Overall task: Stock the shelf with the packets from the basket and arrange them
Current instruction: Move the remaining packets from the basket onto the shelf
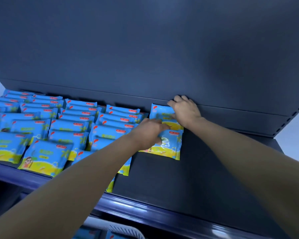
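Note:
Blue and yellow packets lie in overlapping rows [72, 128] on the left half of the dark shelf [205, 169]. A new row starts to their right with two packets. My right hand [184, 110] grips the top right corner of the rear packet [160, 112] by the shelf's back wall. My left hand [148, 133] pinches the left edge of the front packet [171, 144], thumb on its face. The front packet overlaps the rear one. At the bottom edge a white basket [126, 230] shows under the shelf with blue packets in it.
The shelf's back panel [162, 49] rises dark behind the rows. A glossy blue front rail [145, 209] runs along the shelf's edge. The right part of the shelf surface is bare up to the perforated side post [290, 118].

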